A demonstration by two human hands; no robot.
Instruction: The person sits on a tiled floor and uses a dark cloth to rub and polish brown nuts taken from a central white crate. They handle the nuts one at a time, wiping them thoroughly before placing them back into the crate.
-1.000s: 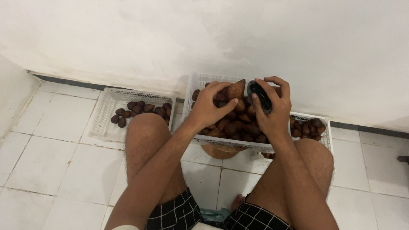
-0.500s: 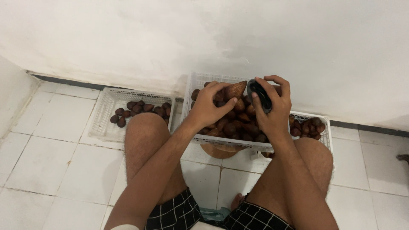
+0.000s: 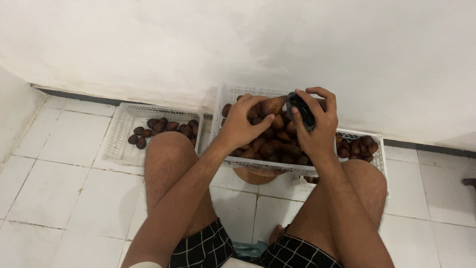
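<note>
- Fingers first: I saw the left hand [image 3: 241, 124] pinching one brown, scaly fruit [image 3: 273, 104] by its blunt end, fingers clenched round it, the pointed tip aimed toward the other hand.
- The right hand [image 3: 317, 124] was wrapped tight on a small dark tool [image 3: 301, 110], thumb and fingers closed over it, its edge just beside the held fruit; I couldn't tell whether the two were touching.
- Both hands hovered above the middle white basket [image 3: 224, 99], which I read as raised on a brown stool [image 3: 254, 175] between the knees.
- That basket was heaped with the same brown fruit, piled near to the rim, so by my judgement most of the heap was yet to pass through the hands.
- Out to the person's left, a second white basket [image 3: 119, 144] sat on the tiled floor [image 3: 69, 198] with only a scatter of fruit [image 3: 163, 128] along its far side. I guessed those were finished pieces, a small share so far.
- Out to the right, a third basket [image 3: 379, 149] held another clutch of dark fruit [image 3: 354, 145], partly hidden behind the right wrist; finished or waiting, I couldn't say.
- The held fruit looked whole and skin-on from where I watched, so I judged this piece barely begun.
- Beyond the baskets there was only the white wall [image 3: 248, 39].
</note>
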